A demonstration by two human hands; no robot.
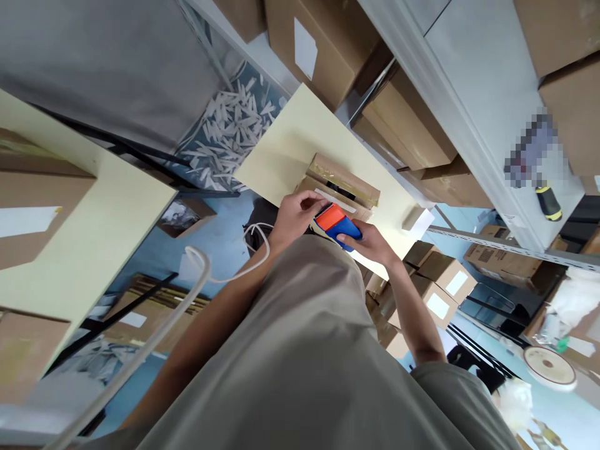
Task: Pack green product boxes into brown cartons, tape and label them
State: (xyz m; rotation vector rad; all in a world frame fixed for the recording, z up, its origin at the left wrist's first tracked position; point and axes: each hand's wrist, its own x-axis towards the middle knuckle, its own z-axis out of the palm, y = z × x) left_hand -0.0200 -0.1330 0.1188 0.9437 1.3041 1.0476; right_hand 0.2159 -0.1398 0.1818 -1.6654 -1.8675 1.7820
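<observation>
A blue and orange tool [336, 224], which looks like a tape dispenser, is held above the near edge of the pale table, close to my body. My right hand [370, 242] is closed around its blue end, thumb on top. The fingertips of my left hand [296, 215] are pinched together at the dark edge of the orange end; what lies between them is too small to make out. Just beyond both hands, a cardboard box [344, 180] with shiny tape on it rests on the pale table [285, 147].
Shelving [407, 44] with cardboard boxes [323, 47] runs along the right. A yellow-and-black handle [548, 201] lies on a shelf. Paper strips [234, 125] cover the floor beyond the table. A white cable [234, 275] passes by my left arm. Another table [126, 200] holds boxes at left.
</observation>
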